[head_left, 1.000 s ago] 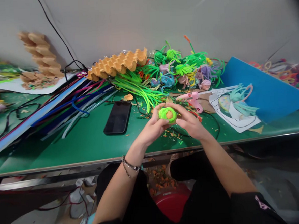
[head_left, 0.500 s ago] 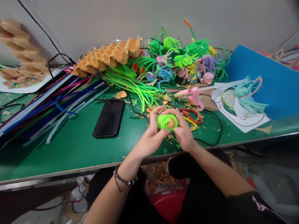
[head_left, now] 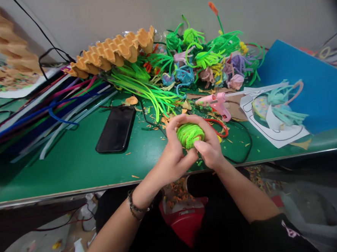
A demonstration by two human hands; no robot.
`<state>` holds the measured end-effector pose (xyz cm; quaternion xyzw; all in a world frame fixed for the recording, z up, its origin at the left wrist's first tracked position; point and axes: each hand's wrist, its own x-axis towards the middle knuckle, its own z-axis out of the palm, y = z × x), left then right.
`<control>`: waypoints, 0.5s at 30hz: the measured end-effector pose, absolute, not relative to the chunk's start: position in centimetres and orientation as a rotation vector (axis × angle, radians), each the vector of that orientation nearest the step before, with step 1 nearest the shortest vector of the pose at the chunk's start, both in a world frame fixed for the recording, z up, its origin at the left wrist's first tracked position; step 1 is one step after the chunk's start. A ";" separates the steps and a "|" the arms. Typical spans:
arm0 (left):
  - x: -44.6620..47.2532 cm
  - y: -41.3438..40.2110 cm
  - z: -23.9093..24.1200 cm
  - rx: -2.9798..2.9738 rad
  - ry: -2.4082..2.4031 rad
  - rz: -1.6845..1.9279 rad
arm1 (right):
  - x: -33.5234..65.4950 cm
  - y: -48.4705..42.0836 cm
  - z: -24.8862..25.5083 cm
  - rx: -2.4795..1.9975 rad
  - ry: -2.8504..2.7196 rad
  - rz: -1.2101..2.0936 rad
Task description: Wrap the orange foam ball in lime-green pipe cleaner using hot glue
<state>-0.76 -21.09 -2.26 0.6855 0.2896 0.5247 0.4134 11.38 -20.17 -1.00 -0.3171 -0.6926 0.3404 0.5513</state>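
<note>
A ball wound with bright green pipe cleaner [head_left: 189,134] is cupped between both hands, above the front of the green table [head_left: 82,165]. My left hand [head_left: 174,152] curls around its left side, thumb beneath. On the right, my right hand [head_left: 211,146] wraps the ball and presses its thumb near a small tan patch in the winding. Just behind the hands lie red-handled scissors [head_left: 221,127], partly hidden. Beyond them rests a pink glue gun [head_left: 220,107].
Loose green pipe cleaners [head_left: 152,94] and a heap of pipe-cleaner pieces [head_left: 193,60] lie at the back, beside an egg carton [head_left: 112,51]. A phone [head_left: 115,129] is at left. Blue board [head_left: 306,94] and a paper cutout [head_left: 277,132] sit at right.
The ball has been turned in my hands, so its green-wound side now faces up and the tan patch shows less, lower right. The camera view has shifted slightly.
</note>
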 end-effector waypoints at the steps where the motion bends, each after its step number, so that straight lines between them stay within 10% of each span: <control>1: -0.8 -21.1 -2.2 1.725 0.719 1.329 | 11.4 -20.2 -1.0 -0.748 -1.635 0.794; 15: -0.9 -21.1 -2.7 2.000 0.577 1.435 | 10.7 -21.1 -0.7 -0.673 -1.480 0.891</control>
